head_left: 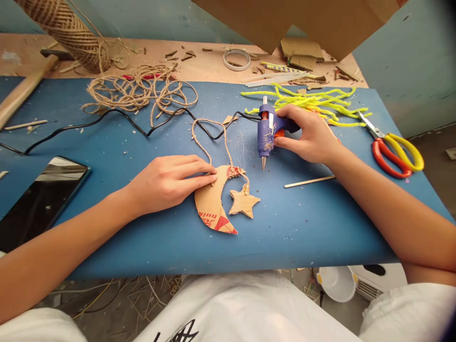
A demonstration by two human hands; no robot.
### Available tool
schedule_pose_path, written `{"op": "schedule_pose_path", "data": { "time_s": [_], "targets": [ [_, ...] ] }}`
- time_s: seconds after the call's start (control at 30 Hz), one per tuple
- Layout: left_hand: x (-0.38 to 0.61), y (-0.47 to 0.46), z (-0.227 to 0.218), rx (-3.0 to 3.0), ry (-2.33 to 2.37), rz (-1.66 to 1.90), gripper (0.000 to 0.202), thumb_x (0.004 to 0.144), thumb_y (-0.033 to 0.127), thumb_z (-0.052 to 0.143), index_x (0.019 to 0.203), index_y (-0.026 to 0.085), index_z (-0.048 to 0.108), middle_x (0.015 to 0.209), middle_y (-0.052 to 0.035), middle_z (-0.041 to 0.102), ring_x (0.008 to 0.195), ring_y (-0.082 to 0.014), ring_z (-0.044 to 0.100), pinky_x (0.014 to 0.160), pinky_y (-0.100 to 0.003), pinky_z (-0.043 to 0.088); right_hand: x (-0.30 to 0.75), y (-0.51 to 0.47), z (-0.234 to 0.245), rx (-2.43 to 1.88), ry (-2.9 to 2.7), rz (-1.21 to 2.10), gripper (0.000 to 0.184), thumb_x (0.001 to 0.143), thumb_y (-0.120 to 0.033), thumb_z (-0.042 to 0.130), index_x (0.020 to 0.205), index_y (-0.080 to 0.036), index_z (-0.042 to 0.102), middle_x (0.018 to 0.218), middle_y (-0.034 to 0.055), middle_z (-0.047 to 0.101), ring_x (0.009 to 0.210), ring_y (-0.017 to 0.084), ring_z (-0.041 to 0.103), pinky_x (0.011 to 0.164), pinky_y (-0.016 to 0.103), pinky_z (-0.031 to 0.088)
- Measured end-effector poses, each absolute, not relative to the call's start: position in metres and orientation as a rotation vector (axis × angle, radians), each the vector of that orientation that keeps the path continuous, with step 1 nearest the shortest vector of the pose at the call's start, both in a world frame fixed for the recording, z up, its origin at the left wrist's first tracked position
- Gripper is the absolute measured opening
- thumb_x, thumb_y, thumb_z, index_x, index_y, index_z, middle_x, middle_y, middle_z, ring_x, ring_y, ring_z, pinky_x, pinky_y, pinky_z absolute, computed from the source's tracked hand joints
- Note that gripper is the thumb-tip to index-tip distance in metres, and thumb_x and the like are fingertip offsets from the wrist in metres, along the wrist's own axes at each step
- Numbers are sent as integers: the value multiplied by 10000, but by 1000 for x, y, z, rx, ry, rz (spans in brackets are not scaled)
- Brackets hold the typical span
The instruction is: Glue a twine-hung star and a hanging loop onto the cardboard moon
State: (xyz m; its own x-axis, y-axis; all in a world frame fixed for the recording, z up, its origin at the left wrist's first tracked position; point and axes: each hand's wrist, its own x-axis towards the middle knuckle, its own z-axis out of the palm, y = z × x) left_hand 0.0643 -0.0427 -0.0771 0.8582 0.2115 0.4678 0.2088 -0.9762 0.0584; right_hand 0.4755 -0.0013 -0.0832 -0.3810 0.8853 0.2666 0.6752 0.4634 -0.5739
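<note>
cardboard moon [213, 204] lay mid-front on the blue board [107, 142]. left hand [167, 183] lay flat with fingers unclenched, pressing the moon's upper horn, probably to keep it from sliding. a cardboard star [244, 202] was tied to that horn by twine, just beside the moon. right hand [309, 135] was clenched around the glue gun [268, 133], nozzle down, near the horn but not touching it. scissors [395, 152] lay well to the right.

The near strip of the blue board [285, 237] lies bare in front of the cardboard moon [213, 209] and star [244, 203], as does the patch between the phone [39, 199] and the left hand [167, 183]. Farther back a black cord [147, 134] and a twine tangle [142, 92] cross the way; pipe cleaners [313, 102], scissors [395, 152] and a thin stick [309, 181] crowd the right side around the glue gun [267, 133].
</note>
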Motion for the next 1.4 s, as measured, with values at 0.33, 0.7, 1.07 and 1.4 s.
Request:
{"op": "schedule_pose_path", "data": {
  "time_s": [0.33, 0.7, 1.07, 1.4],
  "targets": [
    [56, -54, -76, 2899, 464, 642, 388, 1135, 96, 647, 1471, 233, 785, 1505, -129, 847, 1405, -278, 819, 1101, -383, 732, 473, -8, -77, -1344, -2150, 384, 428, 916, -504, 842, 1278, -318, 709, 1219, 101, 825, 1029, 357, 758, 977, 601, 616],
    [48, -53, -76, 2933, 503, 574, 409, 1202, 191, 549, 1540, 263, 767, 1505, -122, 840, 1401, -308, 795, 1192, -500, 683, 403, -50, -38, -1520, -2006, 244, 412, 1027, -628, 810, 1280, -338, 663, 999, 60, 739, 932, 337, 748, 837, 529, 611],
    [49, -54, -73, 2942, 494, 558, 387, 1213, 213, 543, 1538, 246, 752, 1476, -113, 847, 1319, -303, 804, 1096, -479, 653, 404, -56, -67, -1472, -2076, 278, 361, 987, -515, 818, 1293, -351, 720, 895, 49, 704, 754, 311, 697, 728, 537, 617],
    [51, -59, -53, 2958, 495, 490, 301, 1206, 174, 603, 1438, 168, 794, 1482, -85, 873, 1279, -300, 842, 1088, -486, 651, 403, -59, -79, -1393, -2205, 47, 278, 961, -308, 754, 1198, -261, 616, 888, 23, 686, 691, 229, 640, 641, 411, 490]
  ]
}}
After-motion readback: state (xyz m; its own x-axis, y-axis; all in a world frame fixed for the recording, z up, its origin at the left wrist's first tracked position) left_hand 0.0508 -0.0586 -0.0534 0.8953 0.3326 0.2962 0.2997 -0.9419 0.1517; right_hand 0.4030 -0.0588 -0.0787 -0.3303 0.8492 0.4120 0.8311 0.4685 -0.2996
